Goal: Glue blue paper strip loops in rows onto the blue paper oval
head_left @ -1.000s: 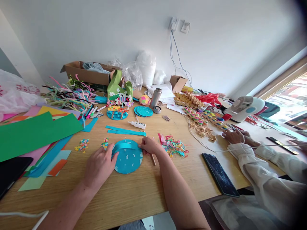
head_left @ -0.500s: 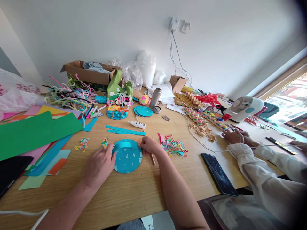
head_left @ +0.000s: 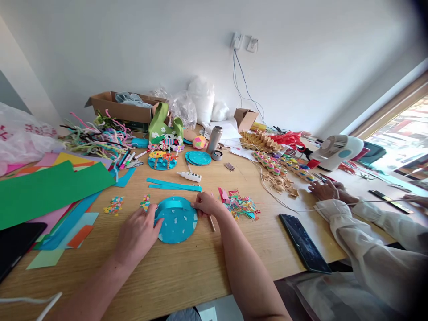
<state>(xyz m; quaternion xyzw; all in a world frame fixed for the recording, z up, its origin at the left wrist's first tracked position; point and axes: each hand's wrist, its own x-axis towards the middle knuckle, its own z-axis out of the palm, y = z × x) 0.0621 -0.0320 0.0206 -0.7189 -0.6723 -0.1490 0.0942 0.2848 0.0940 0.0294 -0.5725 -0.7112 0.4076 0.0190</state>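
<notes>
A round blue disc (head_left: pixel 179 229) with pale torn patches lies on the wooden table in front of me. Across its far part bows a narrow blue paper strip (head_left: pixel 175 203). My left hand (head_left: pixel 140 227) pinches the strip's left end at the disc's edge, its thumb resting along the rim. At the right edge, my right hand (head_left: pixel 205 204) has its fingertips closed on the other end. Two more blue strips (head_left: pixel 174 184) lie just beyond, below a white glue bottle (head_left: pixel 189 176). Close to my right hand is a thin stick (head_left: pixel 212 224), partly hidden by the wrist.
Coloured paper sheets (head_left: pixel 50 187) spread at left. Paper scraps (head_left: pixel 240 205) and a phone (head_left: pixel 304 243) lie right. Farther back stand a metal flask (head_left: pixel 215 140), more blue discs (head_left: pixel 198 158) and a green bag (head_left: pixel 163 127). Another person's hands (head_left: pixel 329 191) rest at far right near a cable.
The view has tipped slightly, so the scene sits a little lower. My left thumb has shifted slightly along the disc's rim; both hands stay at the strip's ends.
</notes>
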